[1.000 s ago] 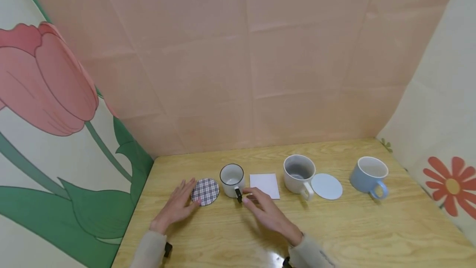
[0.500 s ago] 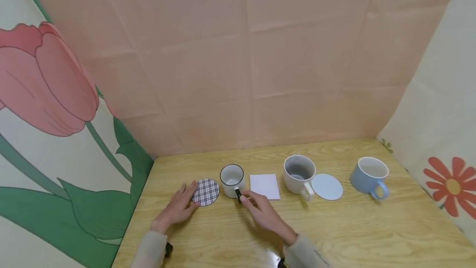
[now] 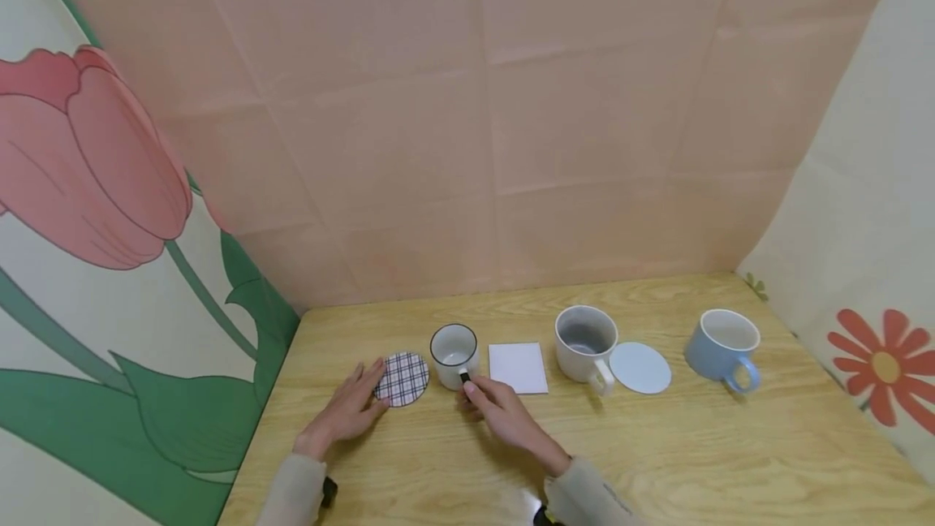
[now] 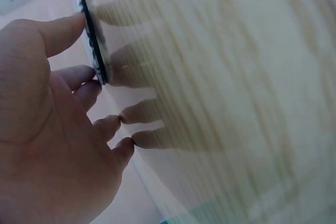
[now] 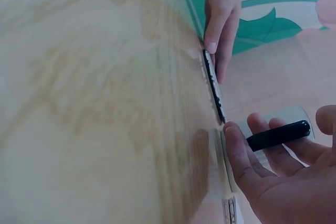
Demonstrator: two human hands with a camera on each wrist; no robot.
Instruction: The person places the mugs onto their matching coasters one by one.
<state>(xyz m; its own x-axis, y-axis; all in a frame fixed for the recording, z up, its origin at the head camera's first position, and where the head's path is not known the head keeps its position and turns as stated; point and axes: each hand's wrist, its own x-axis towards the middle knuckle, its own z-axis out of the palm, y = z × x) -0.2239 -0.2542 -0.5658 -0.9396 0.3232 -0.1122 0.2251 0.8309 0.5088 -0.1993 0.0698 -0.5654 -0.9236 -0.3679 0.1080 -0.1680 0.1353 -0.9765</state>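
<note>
A white mug (image 3: 453, 351) with a black rim and black handle stands upright on the table. My right hand (image 3: 504, 412) has its fingers around the mug's handle (image 5: 278, 135); the thumb lies at the handle in the head view. Just left of the mug lies a round plaid coaster (image 3: 402, 380). My left hand (image 3: 342, 414) touches that coaster's left edge with thumb and forefinger, the fingers spread and fairly straight. In the left wrist view the remaining fingertips touch the table beside the dark-edged coaster (image 4: 93, 35).
A square white coaster (image 3: 518, 368) lies right of the mug. Beyond it are a larger white mug (image 3: 577, 360), a round pale-blue coaster (image 3: 641, 368) and a blue mug (image 3: 710, 357). A pink backdrop (image 3: 482, 144) rises behind the wooden table (image 3: 657, 461).
My right hand has moved slightly left and closed in on the mug's handle, covering more of it. The left hand stays at the plaid coaster, and the mugs keep their places.
</note>
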